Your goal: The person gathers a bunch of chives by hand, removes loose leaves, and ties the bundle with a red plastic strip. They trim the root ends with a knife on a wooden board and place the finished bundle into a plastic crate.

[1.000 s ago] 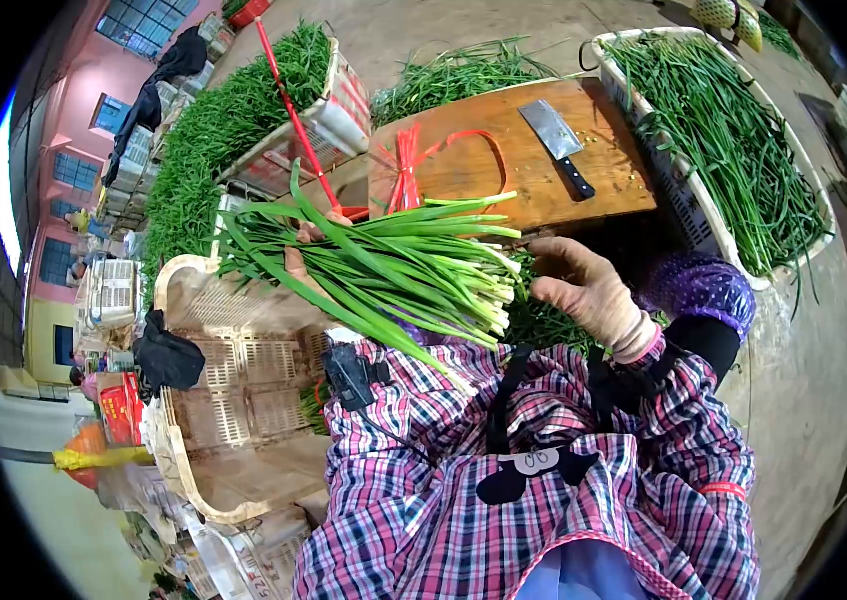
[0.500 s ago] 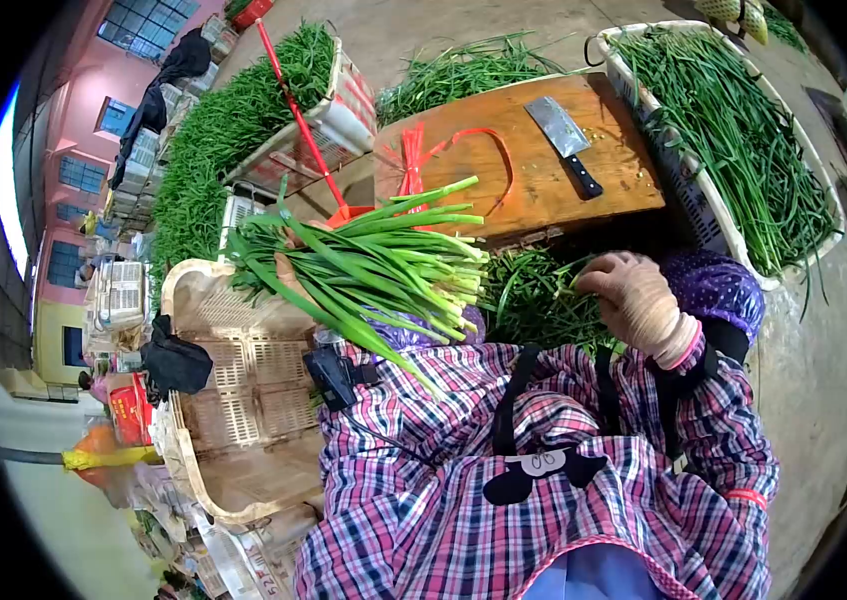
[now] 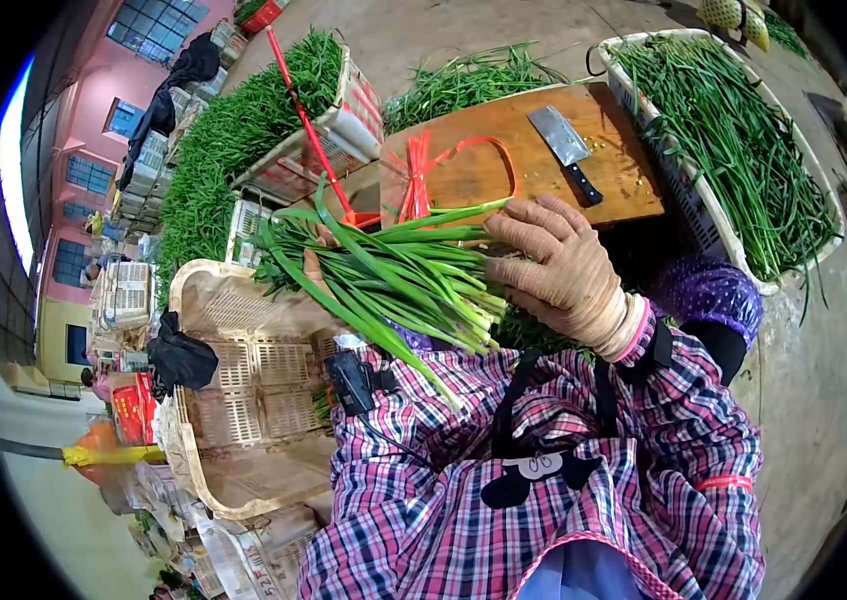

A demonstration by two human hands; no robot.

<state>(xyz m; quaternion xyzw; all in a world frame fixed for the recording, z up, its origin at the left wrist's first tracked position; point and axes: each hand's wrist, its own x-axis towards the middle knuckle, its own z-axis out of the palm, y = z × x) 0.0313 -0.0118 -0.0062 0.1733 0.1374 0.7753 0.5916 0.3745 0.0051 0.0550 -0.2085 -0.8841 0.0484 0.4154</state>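
My left hand (image 3: pixel 314 268) is closed around a bunch of garlic chives (image 3: pixel 393 270), with most of its fingers hidden behind the leaves. The pale stem ends point right and the long flat leaves trail left and down. At those ends is my right hand (image 3: pixel 558 265), in a tan glove, its fingers stretched out and lying against the stems. Beyond the bunch, a wooden board (image 3: pixel 463 180) carries a cleaver (image 3: pixel 563 150) with a black handle and a tuft of red ties (image 3: pixel 418 180). Loose green leaves (image 3: pixel 533 330) show partly beneath my right hand.
At my left stands an empty-looking plastic crate (image 3: pixel 263 390) with a black bag (image 3: pixel 181 355) on its rim. Crates heaped with greens stand ahead left (image 3: pixel 348 110) and at the right (image 3: pixel 733 150). A red pole (image 3: pixel 308 120) leans beside the board.
My right hand has moved left from above the loose leaves to the stem ends, its bent fingers now straightened. The bunch stays in my left hand, shifted slightly right and down.
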